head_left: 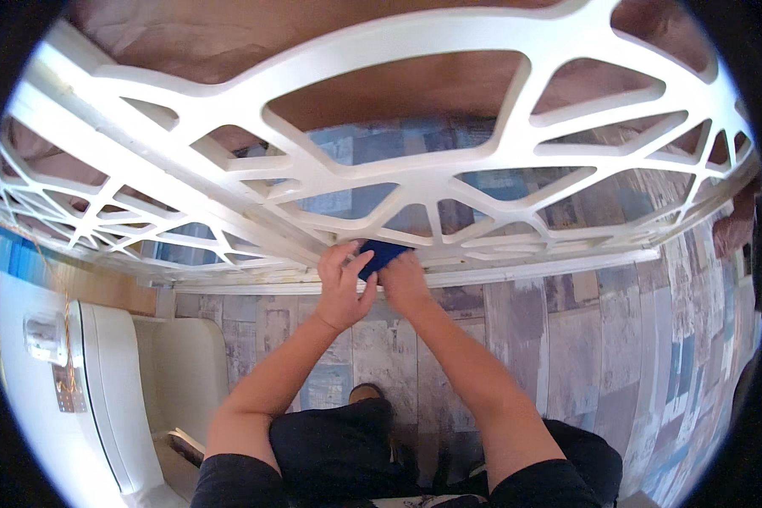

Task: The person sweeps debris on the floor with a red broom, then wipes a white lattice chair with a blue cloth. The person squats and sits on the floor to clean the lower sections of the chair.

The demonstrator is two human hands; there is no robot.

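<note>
A dark blue cloth point(384, 256) is at the foot of a white openwork partition point(415, 169), just above its bottom rail. My right hand point(405, 281) holds the cloth against the lower part of the partition; its fingertips are partly hidden. Beside it, my left hand point(344, 286) has its fingers spread, with the thumb apart, at the cloth's left edge. Whether those fingers also touch the cloth or the white frame I cannot tell. Both forearms reach forward from the lower edge of the view.
A thick white post point(169, 161) divides the partition's panels on the left. Below it stands a cream-coloured seat or cabinet-like piece point(114, 372). Patchwork-patterned planks cover the floor point(559, 339). Brown sheeting point(169, 42) lies beyond the lattice.
</note>
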